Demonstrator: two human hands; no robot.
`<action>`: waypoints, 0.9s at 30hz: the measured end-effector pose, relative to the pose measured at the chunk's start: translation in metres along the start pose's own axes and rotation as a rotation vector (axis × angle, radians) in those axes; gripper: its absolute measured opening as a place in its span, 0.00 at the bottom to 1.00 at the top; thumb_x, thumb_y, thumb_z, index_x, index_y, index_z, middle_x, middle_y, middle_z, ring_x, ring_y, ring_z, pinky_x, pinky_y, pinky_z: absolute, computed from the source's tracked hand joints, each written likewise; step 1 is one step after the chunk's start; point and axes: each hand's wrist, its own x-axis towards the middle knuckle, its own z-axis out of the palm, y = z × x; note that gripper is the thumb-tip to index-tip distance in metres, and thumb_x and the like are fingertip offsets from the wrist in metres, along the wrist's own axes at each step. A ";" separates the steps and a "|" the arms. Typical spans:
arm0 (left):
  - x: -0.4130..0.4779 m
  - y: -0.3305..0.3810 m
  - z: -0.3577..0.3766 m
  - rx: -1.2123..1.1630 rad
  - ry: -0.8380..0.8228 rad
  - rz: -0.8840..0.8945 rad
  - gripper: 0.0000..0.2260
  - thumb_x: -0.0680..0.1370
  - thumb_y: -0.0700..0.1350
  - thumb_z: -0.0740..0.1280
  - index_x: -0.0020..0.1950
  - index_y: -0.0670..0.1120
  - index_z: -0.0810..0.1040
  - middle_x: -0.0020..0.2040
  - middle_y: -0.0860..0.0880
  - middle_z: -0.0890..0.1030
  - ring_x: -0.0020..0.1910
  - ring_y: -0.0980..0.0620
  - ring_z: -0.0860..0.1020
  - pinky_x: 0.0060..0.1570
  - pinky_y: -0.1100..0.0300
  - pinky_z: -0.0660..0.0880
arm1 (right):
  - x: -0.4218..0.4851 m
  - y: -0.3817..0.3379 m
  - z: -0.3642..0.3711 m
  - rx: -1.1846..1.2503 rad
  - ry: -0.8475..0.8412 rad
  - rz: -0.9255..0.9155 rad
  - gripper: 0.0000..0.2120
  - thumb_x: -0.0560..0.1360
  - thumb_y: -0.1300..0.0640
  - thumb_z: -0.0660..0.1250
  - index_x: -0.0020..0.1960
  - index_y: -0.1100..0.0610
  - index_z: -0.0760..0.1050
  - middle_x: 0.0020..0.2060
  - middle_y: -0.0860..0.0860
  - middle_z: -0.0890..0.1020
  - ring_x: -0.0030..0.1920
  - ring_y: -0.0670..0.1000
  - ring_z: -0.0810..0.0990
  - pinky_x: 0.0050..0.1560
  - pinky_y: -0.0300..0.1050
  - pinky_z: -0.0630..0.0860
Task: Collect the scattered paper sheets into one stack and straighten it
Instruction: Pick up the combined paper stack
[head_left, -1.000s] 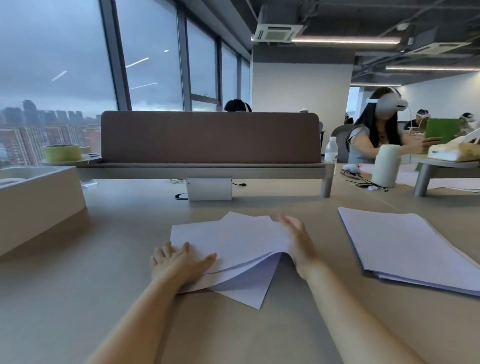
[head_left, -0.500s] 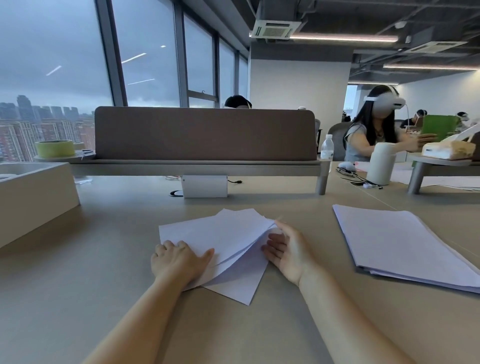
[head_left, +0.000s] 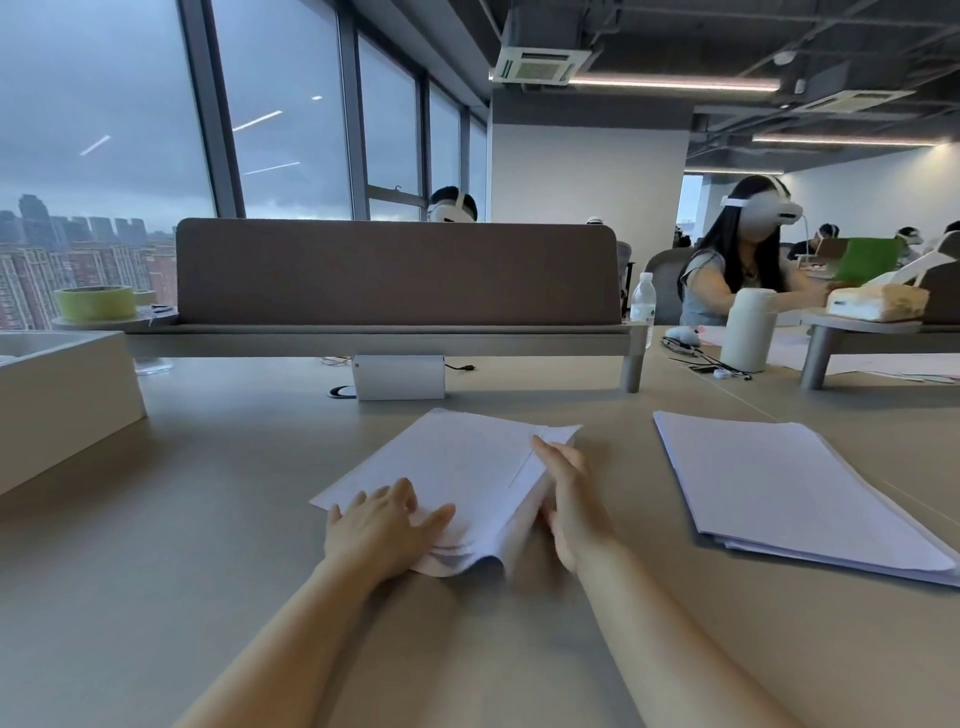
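Desk: paper stack between left hand, right hand.

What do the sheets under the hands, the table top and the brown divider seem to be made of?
Sheets: thin white paper, matte; edges bend and fan.
Table top: smooth beige laminate, probably; faint sheen, no grain.
Divider: likely brown felt or fabric; dull, soft-looking.

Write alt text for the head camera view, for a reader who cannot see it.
Two hands hold a loose pile of white sheets on a beige desk: the left hand presses flat on its near corner, the right hand sets straight fingers against its right edge. A second paper stack lies apart, to the right.
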 end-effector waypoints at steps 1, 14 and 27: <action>-0.001 0.002 0.000 0.009 0.019 0.013 0.22 0.72 0.69 0.53 0.51 0.54 0.71 0.60 0.55 0.78 0.61 0.49 0.73 0.61 0.52 0.63 | 0.001 -0.001 0.001 0.106 -0.004 0.025 0.34 0.63 0.41 0.71 0.64 0.54 0.69 0.59 0.54 0.79 0.61 0.54 0.77 0.65 0.55 0.73; -0.004 -0.004 0.003 0.007 -0.059 0.077 0.28 0.76 0.67 0.51 0.75 0.59 0.58 0.77 0.55 0.59 0.77 0.51 0.55 0.73 0.50 0.52 | 0.001 0.003 -0.009 -0.287 0.097 0.030 0.09 0.71 0.59 0.73 0.46 0.60 0.75 0.46 0.54 0.82 0.42 0.51 0.79 0.42 0.43 0.74; 0.013 0.017 0.007 -0.225 0.008 -0.015 0.28 0.76 0.65 0.54 0.71 0.51 0.66 0.71 0.49 0.70 0.70 0.44 0.66 0.67 0.49 0.64 | 0.014 -0.020 -0.054 -0.417 -0.050 -0.127 0.21 0.73 0.65 0.69 0.63 0.54 0.70 0.55 0.50 0.80 0.56 0.53 0.79 0.55 0.49 0.76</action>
